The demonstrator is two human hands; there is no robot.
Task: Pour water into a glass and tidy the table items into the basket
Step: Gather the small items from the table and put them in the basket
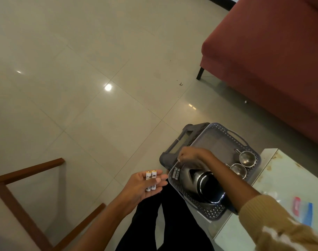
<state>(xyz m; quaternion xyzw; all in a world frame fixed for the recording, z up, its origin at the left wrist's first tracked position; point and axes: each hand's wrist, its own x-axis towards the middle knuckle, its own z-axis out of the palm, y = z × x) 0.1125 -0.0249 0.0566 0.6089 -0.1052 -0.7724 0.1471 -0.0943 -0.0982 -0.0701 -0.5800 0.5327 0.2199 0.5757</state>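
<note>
Left hand (145,183) cupped flat under two batteries (151,181), right hand (189,156) probably pinching one at the basket's (216,211) left edge; we release low beside the kettle (201,183).

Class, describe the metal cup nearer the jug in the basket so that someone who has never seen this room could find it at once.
Start at the grey perforated basket on the pale table's corner, beside the red sofa. Along the basket's table-side wall sit two small steel cups. The wanted cup is the one closer to the steel jug lying on its side; the other cup sits further towards the basket's far handle.
</note>
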